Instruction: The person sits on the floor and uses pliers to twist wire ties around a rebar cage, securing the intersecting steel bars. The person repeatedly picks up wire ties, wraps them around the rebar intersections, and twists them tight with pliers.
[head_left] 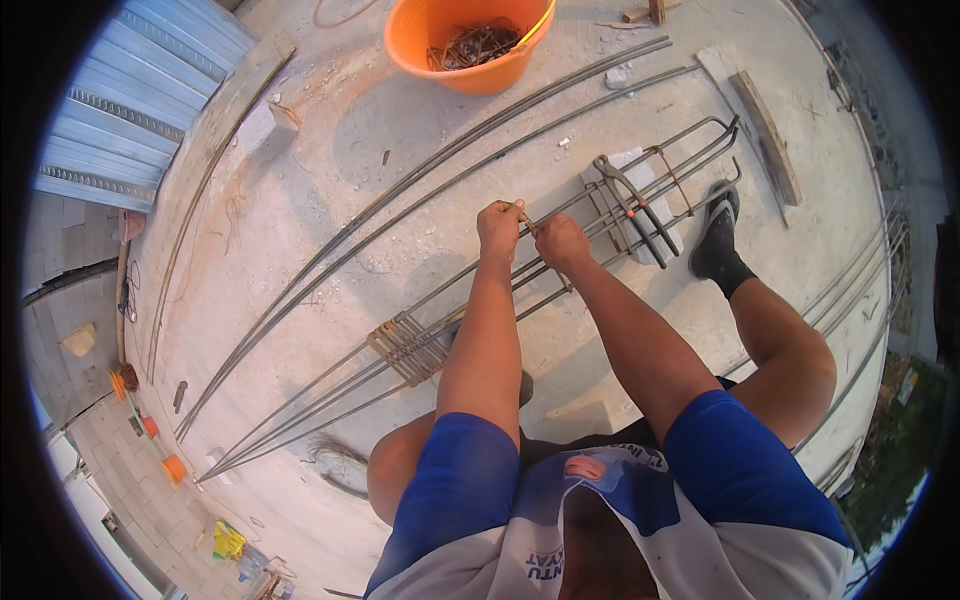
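Observation:
A long cage of steel bars (330,388) runs slantwise before me, from lower left to upper right. My left hand (500,228) is closed in a pinch at its upper bar. Close beside it, my right hand (562,243) is closed too, knuckles up. Between them shows a thin rusty metal piece (528,224); whether it is tie wire or part of a stirrup I cannot tell. Bunched rusty stirrups (410,347) sit around the bars left of my hands. Pincers (640,208) with dark handles lie across the cage on the right, above a pale block (672,232).
Loose long bars (400,185) curve across the concrete floor beyond the cage. An orange tub (455,78) with rusty scraps stands at the far side. A wooden plank (768,140) lies far right, corrugated sheets (140,90) far left. My foot (718,235) rests by the cage's right end.

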